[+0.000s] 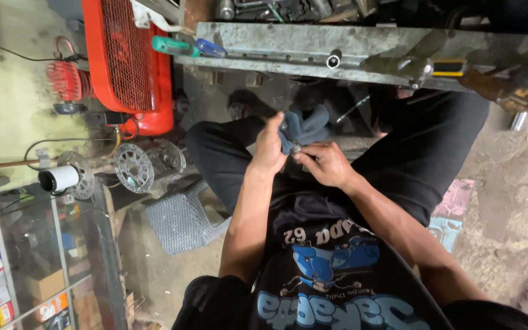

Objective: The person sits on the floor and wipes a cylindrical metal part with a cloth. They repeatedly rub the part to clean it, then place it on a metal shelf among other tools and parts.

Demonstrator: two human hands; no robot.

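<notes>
Gripping dark rag (304,127) with left hand (269,148) | right hand (325,164) pinching small metal part (296,148) just beside rag | rag soft, light; part probably rigid, slippery: hold by ends

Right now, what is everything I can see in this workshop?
cloth: one, dark blue-grey, held in both hands
small metal part: one, silvery, at the fingers, mostly hidden
compressor: one, red, upper left
brake discs: three, silver, on floor
screwdrivers: two, green and blue handles, on bench
metal bench: one, grey, top
woven stool: one, grey, lower left
left hand: one, gripping cloth
right hand: one, pinching the part
</notes>
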